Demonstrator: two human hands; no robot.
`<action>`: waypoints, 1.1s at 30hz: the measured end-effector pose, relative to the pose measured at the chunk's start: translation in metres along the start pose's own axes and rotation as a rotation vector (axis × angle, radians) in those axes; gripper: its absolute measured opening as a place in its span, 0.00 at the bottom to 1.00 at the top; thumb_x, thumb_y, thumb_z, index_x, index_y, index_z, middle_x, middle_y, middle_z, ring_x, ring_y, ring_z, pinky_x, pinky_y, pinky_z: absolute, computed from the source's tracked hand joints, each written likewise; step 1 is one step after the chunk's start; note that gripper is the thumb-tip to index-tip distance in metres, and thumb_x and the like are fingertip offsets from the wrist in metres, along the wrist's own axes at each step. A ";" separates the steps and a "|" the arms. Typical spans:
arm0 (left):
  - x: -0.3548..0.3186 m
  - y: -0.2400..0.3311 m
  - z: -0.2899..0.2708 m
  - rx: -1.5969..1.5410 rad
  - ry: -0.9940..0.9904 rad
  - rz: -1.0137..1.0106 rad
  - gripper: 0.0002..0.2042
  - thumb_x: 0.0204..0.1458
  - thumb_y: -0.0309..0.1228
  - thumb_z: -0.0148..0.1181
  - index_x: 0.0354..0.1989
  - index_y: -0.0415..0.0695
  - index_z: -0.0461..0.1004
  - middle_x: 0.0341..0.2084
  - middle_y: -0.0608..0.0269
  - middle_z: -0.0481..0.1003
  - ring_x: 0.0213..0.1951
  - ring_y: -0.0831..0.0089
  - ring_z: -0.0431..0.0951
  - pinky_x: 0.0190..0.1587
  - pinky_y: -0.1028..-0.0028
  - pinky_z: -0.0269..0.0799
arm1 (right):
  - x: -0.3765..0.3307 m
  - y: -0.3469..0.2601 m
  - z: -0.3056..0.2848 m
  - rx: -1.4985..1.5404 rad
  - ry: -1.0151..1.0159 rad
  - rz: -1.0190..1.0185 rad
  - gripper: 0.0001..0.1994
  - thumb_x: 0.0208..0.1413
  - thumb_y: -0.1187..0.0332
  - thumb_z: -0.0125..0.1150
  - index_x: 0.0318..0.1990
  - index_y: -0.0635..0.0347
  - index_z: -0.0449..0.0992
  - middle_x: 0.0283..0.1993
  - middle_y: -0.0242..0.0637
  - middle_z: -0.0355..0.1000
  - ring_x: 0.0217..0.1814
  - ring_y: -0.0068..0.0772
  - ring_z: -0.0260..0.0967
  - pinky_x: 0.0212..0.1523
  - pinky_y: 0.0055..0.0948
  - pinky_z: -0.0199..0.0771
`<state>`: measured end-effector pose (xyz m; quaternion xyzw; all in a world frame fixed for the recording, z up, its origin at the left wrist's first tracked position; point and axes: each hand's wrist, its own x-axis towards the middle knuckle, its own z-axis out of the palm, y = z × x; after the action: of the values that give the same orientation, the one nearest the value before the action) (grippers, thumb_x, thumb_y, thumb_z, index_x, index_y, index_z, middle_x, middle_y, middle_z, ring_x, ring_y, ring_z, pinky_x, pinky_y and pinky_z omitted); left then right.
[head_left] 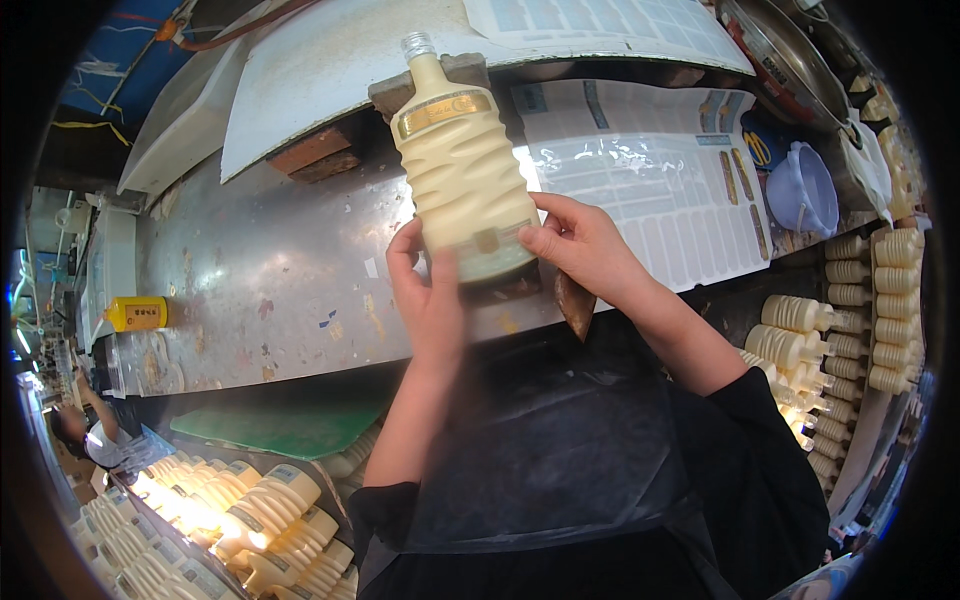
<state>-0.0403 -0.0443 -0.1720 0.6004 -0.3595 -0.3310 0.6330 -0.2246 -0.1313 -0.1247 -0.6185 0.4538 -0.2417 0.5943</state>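
A cream-coloured glass bottle (pixel 462 165) with wavy ridges lies at the middle of the metal bench, its clear threaded neck pointing away from me. Its neck end rests on a grey block (pixel 462 70). A gold label (pixel 445 112) crosses its shoulder, and a pale band with a small gold square sits near its base. My left hand (pixel 428 295) closes on the lower left side, its thumb smeared by motion. With thumb and fingers, my right hand (pixel 590 245) grips the lower right edge. Beneath that hand, a brown pointed piece (pixel 574 302) juts over the bench edge.
Label sheets (pixel 640 160) cover the bench at right, near a lavender bucket (pixel 803 190) and a metal basin (pixel 790 55). A yellow bottle (pixel 137 313) lies at left. Several cream bottles fill crates (pixel 265 510) at lower left and stacks (pixel 800 330) at right. Another person (pixel 105 435) is far left.
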 end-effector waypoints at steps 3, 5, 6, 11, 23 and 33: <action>0.000 0.000 0.001 -0.014 -0.004 -0.004 0.25 0.65 0.39 0.59 0.63 0.36 0.63 0.60 0.52 0.67 0.63 0.64 0.64 0.68 0.64 0.57 | 0.000 0.001 0.000 0.018 0.005 0.002 0.26 0.63 0.62 0.66 0.64 0.67 0.72 0.30 0.22 0.69 0.32 0.11 0.60 0.34 0.17 0.64; -0.001 0.000 0.001 -0.015 -0.005 -0.001 0.25 0.65 0.39 0.59 0.64 0.36 0.63 0.60 0.52 0.67 0.63 0.64 0.63 0.68 0.64 0.57 | -0.001 -0.001 0.000 0.018 0.000 0.014 0.26 0.63 0.62 0.66 0.64 0.67 0.72 0.31 0.22 0.70 0.32 0.10 0.60 0.34 0.17 0.64; 0.000 0.000 0.001 -0.016 -0.006 0.007 0.25 0.65 0.38 0.59 0.64 0.36 0.63 0.60 0.53 0.67 0.63 0.64 0.64 0.68 0.64 0.57 | 0.000 0.000 0.000 0.017 -0.002 0.007 0.26 0.62 0.63 0.66 0.64 0.67 0.72 0.31 0.22 0.70 0.32 0.10 0.60 0.33 0.17 0.64; 0.000 -0.002 0.002 -0.025 -0.005 0.026 0.25 0.65 0.38 0.57 0.64 0.36 0.63 0.58 0.54 0.67 0.61 0.66 0.64 0.67 0.65 0.58 | 0.002 0.008 -0.001 -0.030 0.000 -0.027 0.25 0.64 0.62 0.64 0.65 0.67 0.72 0.33 0.22 0.72 0.31 0.10 0.61 0.33 0.17 0.65; -0.005 0.013 0.002 -0.247 -0.058 -0.111 0.22 0.68 0.30 0.54 0.68 0.39 0.62 0.59 0.58 0.69 0.60 0.72 0.68 0.67 0.69 0.61 | 0.001 0.014 -0.003 0.070 -0.020 -0.040 0.25 0.63 0.61 0.64 0.65 0.59 0.73 0.31 0.30 0.75 0.32 0.18 0.70 0.35 0.23 0.73; -0.004 0.011 0.000 -0.259 -0.057 -0.106 0.25 0.64 0.30 0.57 0.68 0.40 0.60 0.59 0.55 0.68 0.59 0.69 0.69 0.63 0.68 0.66 | -0.001 0.007 0.001 0.052 -0.004 -0.019 0.26 0.63 0.62 0.64 0.66 0.62 0.72 0.32 0.28 0.74 0.33 0.16 0.68 0.36 0.21 0.71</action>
<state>-0.0429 -0.0403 -0.1610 0.5221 -0.2993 -0.4248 0.6763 -0.2261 -0.1289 -0.1316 -0.6076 0.4402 -0.2580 0.6087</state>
